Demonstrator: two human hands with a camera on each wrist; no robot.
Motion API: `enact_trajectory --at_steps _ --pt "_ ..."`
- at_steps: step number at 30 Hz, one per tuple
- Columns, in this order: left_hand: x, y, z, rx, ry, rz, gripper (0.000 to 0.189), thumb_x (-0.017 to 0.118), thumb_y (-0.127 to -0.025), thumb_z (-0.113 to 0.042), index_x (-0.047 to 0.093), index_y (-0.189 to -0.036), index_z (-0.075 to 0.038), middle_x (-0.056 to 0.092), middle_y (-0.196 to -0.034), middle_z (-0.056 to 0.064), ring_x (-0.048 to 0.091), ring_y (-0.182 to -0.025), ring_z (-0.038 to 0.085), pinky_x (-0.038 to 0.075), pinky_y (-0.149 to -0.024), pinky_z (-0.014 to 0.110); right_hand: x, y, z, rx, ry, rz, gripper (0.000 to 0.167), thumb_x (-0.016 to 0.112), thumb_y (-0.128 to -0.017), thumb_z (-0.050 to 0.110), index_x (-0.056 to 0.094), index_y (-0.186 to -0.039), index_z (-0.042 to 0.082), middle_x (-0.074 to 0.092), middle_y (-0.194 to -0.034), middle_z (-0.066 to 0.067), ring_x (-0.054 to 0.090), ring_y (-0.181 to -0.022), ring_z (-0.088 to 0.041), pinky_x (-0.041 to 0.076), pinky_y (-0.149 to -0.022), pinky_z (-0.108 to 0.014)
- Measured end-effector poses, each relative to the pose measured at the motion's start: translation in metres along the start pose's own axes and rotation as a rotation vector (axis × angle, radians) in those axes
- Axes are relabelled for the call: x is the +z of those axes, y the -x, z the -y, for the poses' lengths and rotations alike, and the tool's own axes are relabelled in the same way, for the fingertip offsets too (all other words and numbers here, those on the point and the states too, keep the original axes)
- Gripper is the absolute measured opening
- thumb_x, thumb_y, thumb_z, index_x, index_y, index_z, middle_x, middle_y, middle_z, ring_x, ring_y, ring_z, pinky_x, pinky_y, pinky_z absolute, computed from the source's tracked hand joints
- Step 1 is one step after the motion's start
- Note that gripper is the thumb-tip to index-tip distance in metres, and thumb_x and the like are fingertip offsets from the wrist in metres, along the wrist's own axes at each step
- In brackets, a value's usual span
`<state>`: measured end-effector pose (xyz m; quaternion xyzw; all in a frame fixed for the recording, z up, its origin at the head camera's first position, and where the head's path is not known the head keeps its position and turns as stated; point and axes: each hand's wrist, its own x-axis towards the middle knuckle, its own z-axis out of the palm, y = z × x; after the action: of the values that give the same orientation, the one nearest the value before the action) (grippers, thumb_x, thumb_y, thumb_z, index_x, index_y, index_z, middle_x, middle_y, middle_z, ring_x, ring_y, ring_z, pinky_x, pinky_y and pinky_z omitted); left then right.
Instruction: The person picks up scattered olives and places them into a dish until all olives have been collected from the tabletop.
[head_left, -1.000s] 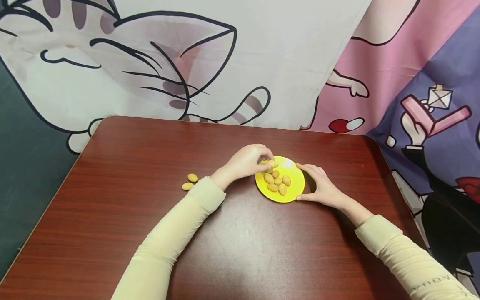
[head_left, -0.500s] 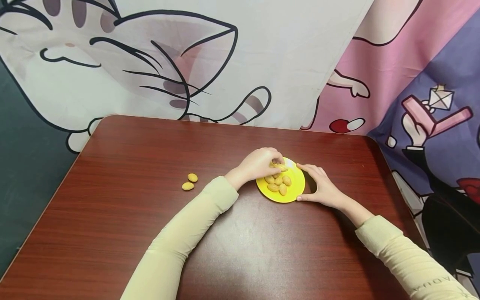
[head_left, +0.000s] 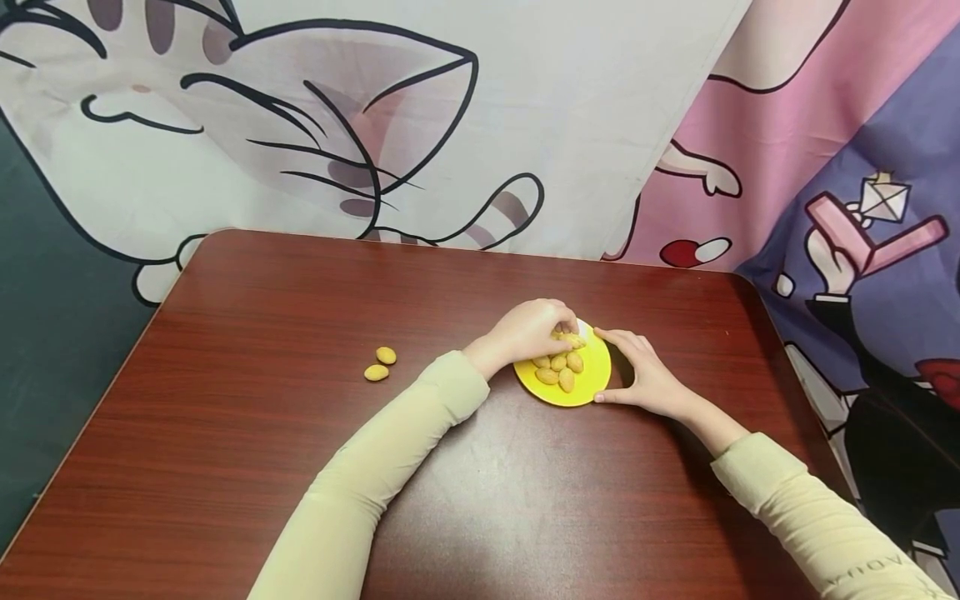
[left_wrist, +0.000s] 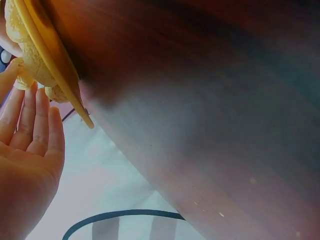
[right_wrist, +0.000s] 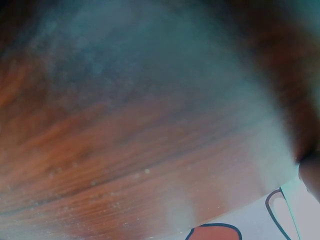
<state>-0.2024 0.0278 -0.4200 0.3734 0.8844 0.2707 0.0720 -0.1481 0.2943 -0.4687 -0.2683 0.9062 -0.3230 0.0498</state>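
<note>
A round yellow plate [head_left: 598, 367] lies on the table and bears several small yellow ovals [head_left: 567, 380]; in the left wrist view their surfaces look wrinkled. My left hand [head_left: 528, 329] is over the plate's far left part, pinching a yellow oval [head_left: 573, 341] between thumb and fingers just above the others. That hand [left_wrist: 30, 160] appears palm-side in the left wrist view, fingertips right at the ovals beside the plate rim [left_wrist: 62, 80]. My right hand [head_left: 641, 375] holds the plate's right edge, thumb on the near side and fingers on the far side.
Two more yellow ovals [head_left: 377, 372] lie on the brown wooden table [head_left: 247, 375], left of the plate. Behind the table's far edge hangs a white cloth [head_left: 585, 108] with a cartoon cat, and pink and blue printed cloth [head_left: 795, 150] at the right.
My left hand has moved right and slightly nearer over the plate with the pinched oval, and now covers more of the plate. My right hand has stayed at the rim.
</note>
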Motion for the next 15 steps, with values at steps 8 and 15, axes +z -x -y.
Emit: enact_trajectory --at_steps 8,15 --pt "0.0012 -0.0006 0.0018 -0.005 -0.019 0.017 0.022 0.077 -0.100 -0.028 0.079 -0.115 -0.012 0.076 -0.116 0.003 0.069 -0.109 0.018 0.055 -0.102 0.031 -0.0002 0.0000 0.0014 -0.005 0.006 -0.008 0.105 0.099 -0.070 0.021 0.045 -0.157 0.001 0.051 -0.150 -0.024 0.040 -0.137 -0.043 0.030 -0.110 -0.058" --pt "0.0018 -0.0013 0.0022 -0.030 -0.031 0.049 0.020 0.077 -0.100 -0.025 0.078 -0.116 -0.013 0.075 -0.118 0.003 0.068 -0.111 0.018 0.054 -0.103 0.031 -0.0005 -0.0002 0.0027 0.012 0.002 0.000 0.105 0.099 -0.071 0.023 0.044 -0.158 0.002 0.051 -0.151 -0.024 0.039 -0.138 -0.044 0.030 -0.111 -0.060"
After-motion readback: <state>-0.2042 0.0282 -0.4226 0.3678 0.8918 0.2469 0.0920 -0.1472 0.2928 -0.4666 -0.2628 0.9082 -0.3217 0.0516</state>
